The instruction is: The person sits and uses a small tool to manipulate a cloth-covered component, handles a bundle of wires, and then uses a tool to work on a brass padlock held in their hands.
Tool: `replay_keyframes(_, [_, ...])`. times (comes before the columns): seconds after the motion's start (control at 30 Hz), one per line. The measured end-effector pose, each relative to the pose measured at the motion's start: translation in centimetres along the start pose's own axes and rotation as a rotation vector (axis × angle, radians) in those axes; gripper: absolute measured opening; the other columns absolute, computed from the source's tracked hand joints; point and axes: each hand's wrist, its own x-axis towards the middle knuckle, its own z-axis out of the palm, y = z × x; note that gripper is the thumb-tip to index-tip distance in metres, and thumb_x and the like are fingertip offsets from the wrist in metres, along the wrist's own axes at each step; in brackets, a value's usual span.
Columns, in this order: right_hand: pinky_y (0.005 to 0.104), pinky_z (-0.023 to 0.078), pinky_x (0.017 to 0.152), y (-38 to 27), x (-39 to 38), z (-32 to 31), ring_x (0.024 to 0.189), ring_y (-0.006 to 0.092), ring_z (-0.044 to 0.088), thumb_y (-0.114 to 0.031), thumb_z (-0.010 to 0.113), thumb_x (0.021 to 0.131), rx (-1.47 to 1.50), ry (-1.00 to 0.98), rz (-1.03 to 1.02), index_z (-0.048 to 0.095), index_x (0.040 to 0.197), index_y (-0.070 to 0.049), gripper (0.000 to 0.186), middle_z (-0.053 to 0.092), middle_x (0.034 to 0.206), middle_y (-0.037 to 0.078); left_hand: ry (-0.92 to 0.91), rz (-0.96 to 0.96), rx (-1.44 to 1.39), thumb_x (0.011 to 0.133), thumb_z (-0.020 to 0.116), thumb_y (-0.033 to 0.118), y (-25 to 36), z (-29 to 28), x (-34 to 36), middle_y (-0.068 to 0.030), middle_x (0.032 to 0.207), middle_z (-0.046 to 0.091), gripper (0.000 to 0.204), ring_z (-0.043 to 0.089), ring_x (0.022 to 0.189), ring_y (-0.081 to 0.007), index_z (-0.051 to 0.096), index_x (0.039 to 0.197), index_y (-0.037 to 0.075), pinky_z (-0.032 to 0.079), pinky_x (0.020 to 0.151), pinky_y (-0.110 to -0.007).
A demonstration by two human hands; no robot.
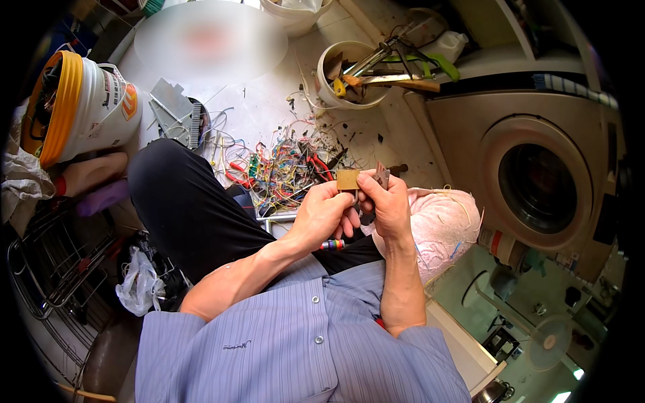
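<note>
Gripping a brass-coloured padlock [347, 179] by its body, your left hand [316, 215] held it between your knees [164, 171], its shackle [355, 198] pointing toward you. Your right hand [390, 206] was closed around a dark, flat piece [382, 176] of unclear kind, its thumb at the padlock's side. Beyond both hands, a tangle of coloured wires [282, 168] lay on the floor [259, 101], with red-handled pliers [246, 182] at its left edge.

The floor [245, 91] in front of me is pale and shiny. On my right is a big silver washing machine [467, 144] with a round, dark glass door [537, 189]. A dark rack [57, 269] of thin metal bars is on my left. Behind me on the right, the room looks greenish, with a round fan [549, 341] near two bright lights [578, 373].
</note>
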Motion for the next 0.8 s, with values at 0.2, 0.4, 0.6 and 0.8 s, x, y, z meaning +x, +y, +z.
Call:
replay_keyframes(0.2, [0.0186, 0.036, 0.051, 0.13, 0.05, 0.12, 0.056, 0.0037, 0.047, -0.016, 0.063, 0.098, -0.021, -0.002, -0.029, 0.070, 0.102, 0.001, 0.019, 0.059, 0.071, -0.002, 0.008, 0.009, 0.007, 0.097, 0.048, 0.014, 0.10, 0.10, -0.02, -0.0074, 0.069, 0.066, 0.021, 0.059, 0.047, -0.0111, 0.064, 0.097, 0.001, 0.043, 0.039, -0.021])
replay_keyframes(0.4, [0.0191, 0.036, 0.051, 0.58, 0.23, -0.09, 0.057, 0.0037, 0.046, -0.015, 0.061, 0.099, -0.010, 0.004, -0.044, 0.069, 0.104, 0.001, 0.018, 0.058, 0.071, -0.003, -0.002, 0.024, 0.048, 0.098, 0.049, 0.015, 0.12, 0.15, 0.19, -0.0061, 0.069, 0.066, 0.020, 0.059, 0.049, -0.0100, 0.064, 0.096, 0.003, 0.043, 0.041, -0.021])
replay_keyframes(0.6, [0.0194, 0.036, 0.051, 0.68, 0.23, -0.10, 0.057, 0.0034, 0.046, -0.015, 0.061, 0.099, 0.000, 0.013, -0.036, 0.069, 0.105, 0.001, 0.018, 0.058, 0.071, -0.003, 0.002, 0.015, 0.032, 0.098, 0.049, 0.015, 0.03, 0.23, 0.25, -0.0066, 0.069, 0.066, 0.020, 0.060, 0.049, -0.0105, 0.064, 0.096, 0.003, 0.043, 0.041, -0.021])
replay_keyframes(0.8, [0.0192, 0.034, 0.049, -0.02, 0.09, 0.01, 0.055, 0.0029, 0.044, -0.015, 0.061, 0.098, 0.006, 0.024, 0.006, 0.068, 0.106, 0.002, 0.020, 0.057, 0.070, -0.003, -0.033, -0.013, -0.056, 0.096, 0.050, 0.014, 0.13, -0.06, 0.20, -0.0116, 0.070, 0.068, 0.018, 0.063, 0.049, -0.0139, 0.063, 0.098, 0.001, 0.045, 0.040, -0.023])
